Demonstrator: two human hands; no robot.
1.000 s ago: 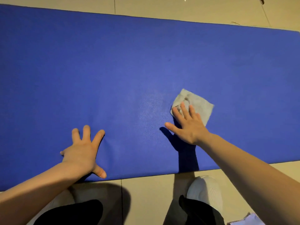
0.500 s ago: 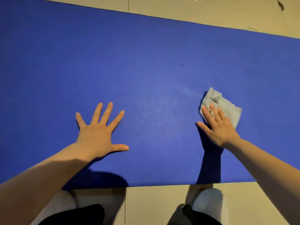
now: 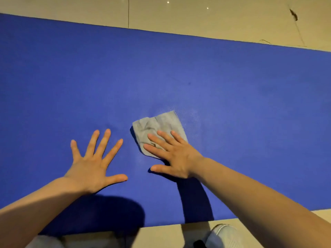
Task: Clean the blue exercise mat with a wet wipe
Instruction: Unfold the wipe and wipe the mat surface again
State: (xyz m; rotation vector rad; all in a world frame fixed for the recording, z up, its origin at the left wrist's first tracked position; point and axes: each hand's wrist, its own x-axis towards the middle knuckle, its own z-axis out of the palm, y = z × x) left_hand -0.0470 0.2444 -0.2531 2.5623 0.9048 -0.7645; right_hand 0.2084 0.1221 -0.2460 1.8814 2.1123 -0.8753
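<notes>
Head view, looking down. Compared with half a second earlier, the right hand [image 3: 176,154] and the crumpled pale grey wet wipe [image 3: 157,125] beneath it have shifted leftward across the flat blue foam exercise mat [image 3: 232,90], so that wipe and right hand now lie just beside the left hand [image 3: 91,167] rather than well apart from it. The left hand has kept roughly its earlier place near the mat's near edge.

Right hand: fingers [image 3: 162,138] straight and slightly spread, pressing flat on the near half of the wipe; the thumb rests on the bare mat. The far half of the wipe is uncovered, with one corner pointing away from the person. Left hand: palm down on the mat, fingers fanned wide apart, holding nothing.

The mat lies on a beige tiled floor [image 3: 206,18], which shows beyond its far edge and along its near edge; a dark crack marks the tile at upper right. A white mesh shoe [image 3: 224,236] stands on the floor at the near edge, below the right forearm. Both arms cast dark shadows on the mat's near portion.
</notes>
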